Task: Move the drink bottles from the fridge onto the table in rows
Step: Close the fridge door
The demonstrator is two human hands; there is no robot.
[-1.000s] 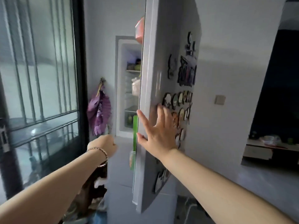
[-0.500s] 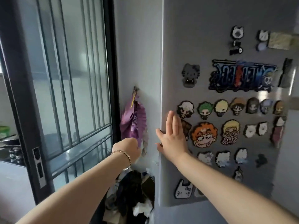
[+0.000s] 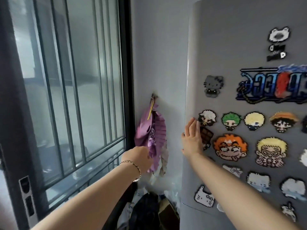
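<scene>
Fridge door (image 3: 221, 47) shut, right side cropped

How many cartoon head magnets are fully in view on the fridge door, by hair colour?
White-haired head: 1
Green-haired head: 1
Yellow-haired heads: 2
Orange-haired head: 1
Straw-hatted head: 1
Total: 6
A dark magnet at the right edge is cut off, so not counted.

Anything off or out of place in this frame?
Nothing looks spilled or broken. Two oddities: the lettering on the blue logo magnet looks mirrored, and a heap of dark bags and clutter sits on the floor beside the fridge. The right hand lies flat on the fridge door; no bottles show.
</scene>
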